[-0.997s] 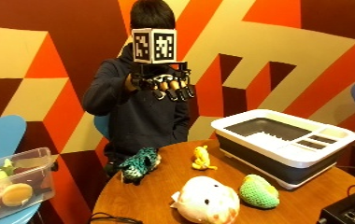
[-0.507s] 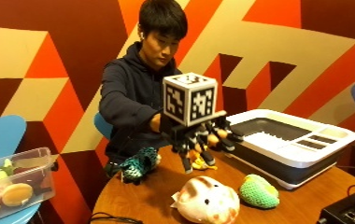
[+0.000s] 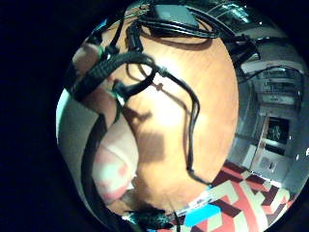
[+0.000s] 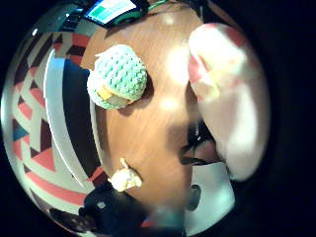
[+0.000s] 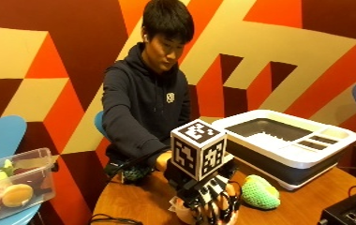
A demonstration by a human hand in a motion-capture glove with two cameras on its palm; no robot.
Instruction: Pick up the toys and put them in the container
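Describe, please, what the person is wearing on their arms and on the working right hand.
Both arms are covered by the long sleeves of a dark navy hooded sweatshirt with a small pale emblem on the chest. The right hand wears a black glove with white patches on the fingers. In the palm views, black braided straps with green accents show at its edge. The other hand is out of sight.

Wood table (image 4: 148, 123) smooth, glossy w/ glare spots; green toy (image 4: 118, 76) knobbly crochet yarn; pig toy (image 4: 232, 94) smooth, shiny; container (image 5: 290, 154) matt plastic.
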